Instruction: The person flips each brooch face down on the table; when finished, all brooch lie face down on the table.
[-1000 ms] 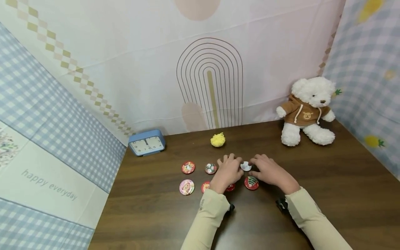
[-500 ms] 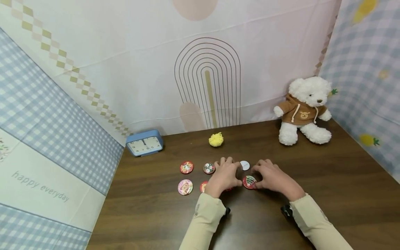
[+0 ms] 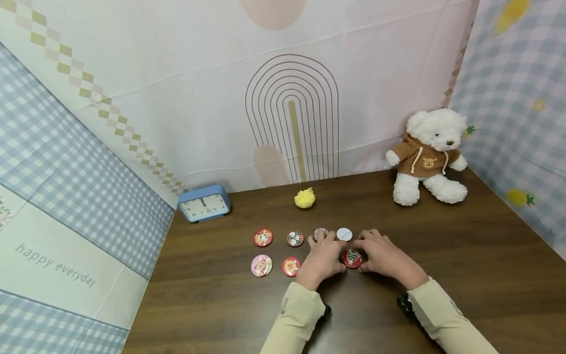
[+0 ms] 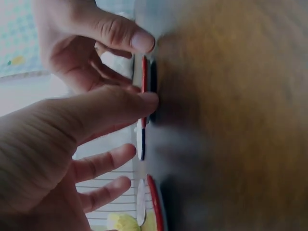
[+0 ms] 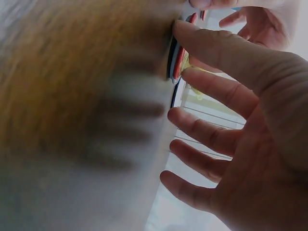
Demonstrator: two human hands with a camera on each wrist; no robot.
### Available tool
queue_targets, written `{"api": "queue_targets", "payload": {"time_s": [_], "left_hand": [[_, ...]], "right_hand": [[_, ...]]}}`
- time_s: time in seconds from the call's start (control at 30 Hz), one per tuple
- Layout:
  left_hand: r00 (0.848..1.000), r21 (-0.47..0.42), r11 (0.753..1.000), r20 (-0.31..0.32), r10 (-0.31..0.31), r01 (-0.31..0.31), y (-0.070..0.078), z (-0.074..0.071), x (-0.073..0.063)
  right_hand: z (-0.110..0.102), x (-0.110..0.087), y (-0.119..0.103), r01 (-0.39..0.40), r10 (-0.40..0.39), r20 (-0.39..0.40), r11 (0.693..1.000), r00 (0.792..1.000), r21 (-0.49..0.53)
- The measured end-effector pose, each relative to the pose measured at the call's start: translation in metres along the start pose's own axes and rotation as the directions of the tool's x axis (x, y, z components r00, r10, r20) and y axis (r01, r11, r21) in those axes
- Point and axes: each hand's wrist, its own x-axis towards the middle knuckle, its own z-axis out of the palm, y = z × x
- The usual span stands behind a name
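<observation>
A round red pin badge with a green tree [image 3: 352,259] lies between the two hands on the table. My left hand [image 3: 324,258] holds its left edge between thumb and index finger, the other fingers spread. From the opposite side my right hand [image 3: 384,254] grips the same badge with thumb and index finger. In the left wrist view the red-edged badge [image 4: 144,72] is seen side-on. Behind it sits a white round badge [image 3: 344,234]; a pale patterned badge [image 3: 321,233] lies just beyond the left fingers. Another red badge [image 4: 155,202], covered by my left hand in the head view, shows in the left wrist view.
Further left are a red badge [image 3: 263,237], a green-and-white badge [image 3: 295,239], a pink badge [image 3: 262,265] and a red-and-gold badge [image 3: 291,266]. A yellow yarn ball [image 3: 304,198], a blue clock [image 3: 204,203] and a white teddy bear [image 3: 429,157] stand along the back.
Both hands have come down from around the white badge to the tree badge and taken hold of its edges. The tree badge has turned, so its tree now points more nearly away from me.
</observation>
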Motion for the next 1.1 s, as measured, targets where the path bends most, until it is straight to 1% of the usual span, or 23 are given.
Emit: {"api": "queue_targets", "payload": {"time_s": [0.13,0.27,0.4,0.53,0.67,0.83,0.97,1.1], "left_hand": [[1.0,0.029,1.0,-0.026,-0.006,0.007,0.002,0.002,-0.001],[0.999,0.031,1.0,-0.044,-0.001,0.003,0.003,0.004,-0.004],[0.999,0.021,1.0,-0.046,0.003,-0.002,0.002,0.004,-0.005],[0.999,0.013,1.0,-0.04,0.007,-0.006,0.001,0.004,-0.006],[0.999,-0.006,1.0,-0.033,0.011,-0.011,0.0,0.002,-0.007],[1.0,-0.04,0.999,-0.026,0.01,-0.011,-0.001,-0.002,-0.008],[0.999,-0.08,0.997,-0.041,0.007,-0.01,-0.002,-0.003,-0.009],[0.998,-0.1,0.995,-0.058,0.007,-0.012,-0.003,-0.003,-0.008]], "right_hand": [[0.001,0.001,0.0,0.016,-0.016,-0.008,1.0,1.0,-0.019],[0.0,0.001,0.001,0.038,-0.039,-0.005,0.999,0.999,-0.038],[-0.002,-0.002,0.004,0.072,-0.073,-0.009,0.997,0.997,-0.035],[-0.006,-0.005,0.007,0.099,-0.099,-0.019,0.995,0.995,-0.004],[-0.009,-0.007,0.01,0.107,-0.106,-0.025,0.994,0.994,0.021],[-0.013,-0.008,0.011,0.114,-0.114,-0.025,0.993,0.993,0.016],[-0.016,-0.006,0.013,0.119,-0.118,-0.027,0.993,0.993,0.015],[-0.018,-0.004,0.015,0.113,-0.112,-0.04,0.993,0.993,0.029]]}}
